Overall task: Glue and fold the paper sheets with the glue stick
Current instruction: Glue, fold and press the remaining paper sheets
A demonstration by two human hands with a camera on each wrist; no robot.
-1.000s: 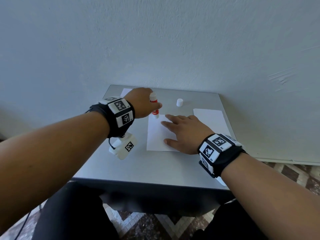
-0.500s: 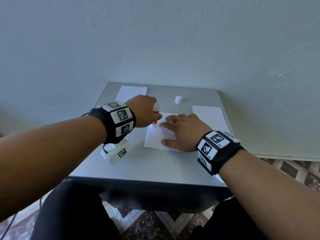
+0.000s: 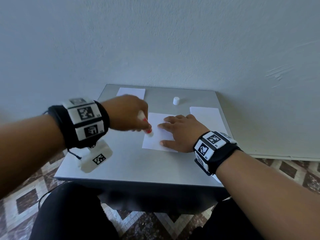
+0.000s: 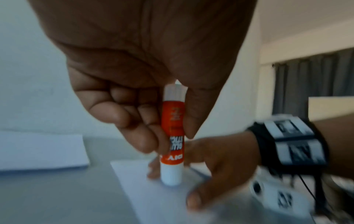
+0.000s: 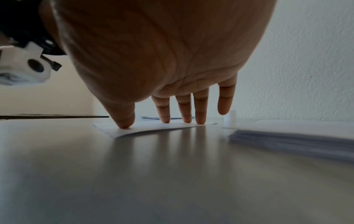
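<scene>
**Glue stick drawn down the sheet's left edge**

Since half a second ago the left hand has come nearer along the left edge of the sheet, bringing the glue stick from the far corner to about the middle of that edge. Its fingers and thumb grip the red-and-white glue stick, which is tilted in the head view, white tip down on the paper. The right hand lies open on the sheet, thumb and three fingertips pressing it onto the grey tabletop; the little finger is lifted. A white cap stands upright farther back. One stack of paper lies to the right, another sheet at the far left.
</scene>
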